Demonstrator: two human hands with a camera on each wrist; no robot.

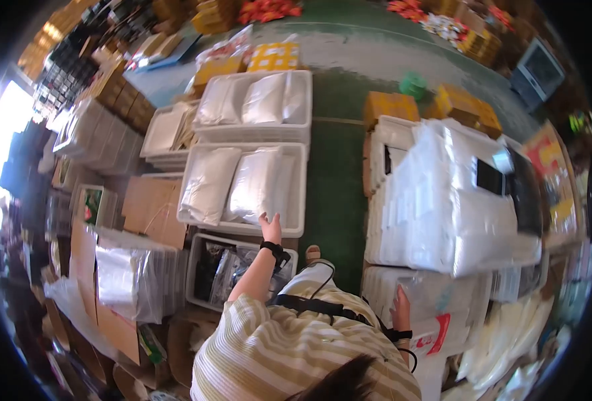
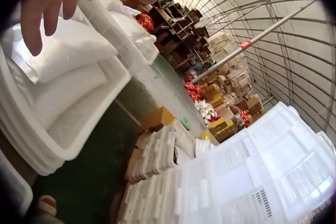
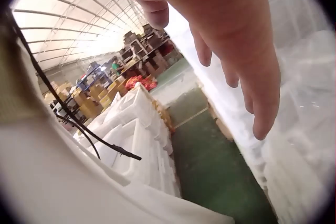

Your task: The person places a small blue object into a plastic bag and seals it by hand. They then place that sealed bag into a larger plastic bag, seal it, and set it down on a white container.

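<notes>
Head view, left hand [image 1: 270, 229] over upright-lying bag [image 1: 256, 186]; right hand [image 1: 400, 306] apart

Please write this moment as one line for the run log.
left hand: open, reaching over white bags in white crate | right hand: open, resting on clear plastic bags | floor: green

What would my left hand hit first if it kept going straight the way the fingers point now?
Most likely the white bagged pack lying in the near white crate. The left hand is open at that crate's front rim, fingers pointing into it. Depth is unclear, so it may already be brushing the pack.
</notes>
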